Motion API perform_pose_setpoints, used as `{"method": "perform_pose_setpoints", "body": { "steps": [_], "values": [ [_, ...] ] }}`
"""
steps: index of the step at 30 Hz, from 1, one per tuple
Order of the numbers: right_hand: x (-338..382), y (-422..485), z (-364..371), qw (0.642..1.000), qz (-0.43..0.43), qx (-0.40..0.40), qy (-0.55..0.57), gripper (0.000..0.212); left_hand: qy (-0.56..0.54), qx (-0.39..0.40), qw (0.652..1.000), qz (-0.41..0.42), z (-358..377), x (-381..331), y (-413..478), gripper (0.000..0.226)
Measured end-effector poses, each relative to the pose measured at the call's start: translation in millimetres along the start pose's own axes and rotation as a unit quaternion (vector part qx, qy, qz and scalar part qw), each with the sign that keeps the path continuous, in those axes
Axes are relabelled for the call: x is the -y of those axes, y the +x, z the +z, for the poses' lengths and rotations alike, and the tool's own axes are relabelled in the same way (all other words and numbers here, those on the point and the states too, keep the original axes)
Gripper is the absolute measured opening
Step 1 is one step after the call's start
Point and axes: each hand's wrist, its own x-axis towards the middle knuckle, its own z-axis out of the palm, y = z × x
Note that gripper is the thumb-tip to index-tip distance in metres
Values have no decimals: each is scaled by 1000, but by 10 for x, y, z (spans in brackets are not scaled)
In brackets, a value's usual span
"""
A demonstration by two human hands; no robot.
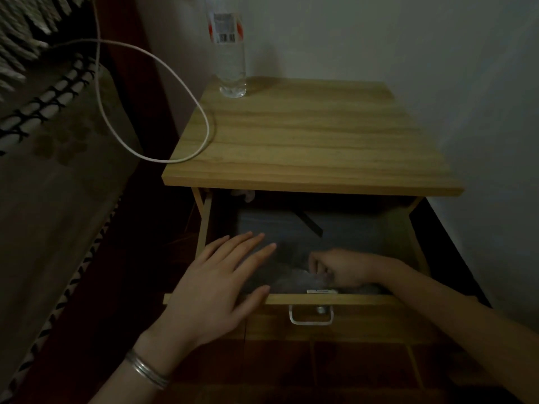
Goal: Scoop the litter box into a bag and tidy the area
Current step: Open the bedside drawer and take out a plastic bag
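A wooden nightstand's drawer (344,300) stands pulled open in front of me. Inside lies a dark flat item (344,231), and near the front a crumpled, thin plastic bag (291,279), dim and hard to make out. My right hand (339,269) reaches into the drawer with curled fingers that pinch the plastic bag. My left hand (221,284) hovers flat with straight fingers over the drawer's front left corner, the thumb near the front edge. No litter box or scoop is in view.
The nightstand top (306,141) carries a clear water bottle (229,48) at its back left. A white cable (163,91) loops from the bed (52,176) on the left onto the top. A metal handle (311,316) sits on the drawer front. A wall runs along the right.
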Motion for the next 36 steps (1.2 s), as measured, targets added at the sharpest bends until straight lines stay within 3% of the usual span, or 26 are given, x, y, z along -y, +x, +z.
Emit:
{"method": "perform_pose_setpoints", "body": {
  "steps": [4, 8, 12, 21, 24, 27, 29, 36],
  "values": [
    [38, -152, -115, 990, -17, -131, 49, 29, 11, -6, 1000, -5, -16, -4, -2, 57],
    [125, -479, -256, 957, -40, -266, 106, 28, 18, -26, 999, 1, -112, -32, -32, 58],
    [194, -890, -326, 933, -57, -340, 106, 26, 35, -46, 998, 17, -213, -98, -97, 59],
    [293, -1688, 119, 917, -123, -364, 105, 22, 6, -138, 986, 97, -340, -429, -524, 53],
    [294, -1899, 427, 931, -135, -326, 92, 32, -3, -118, 987, 111, -297, -502, -720, 53],
    [281, -1976, 745, 948, -124, -265, 127, 30, -5, -72, 991, 117, -155, -534, -876, 52],
    [236, -1915, 921, 957, -104, -237, 134, 17, -2, -40, 992, 123, -15, -515, -933, 51],
    [58, -1558, 1235, 957, -24, -267, 106, 25, 11, -1, 994, 105, 404, -457, -832, 52]
  ]
}}
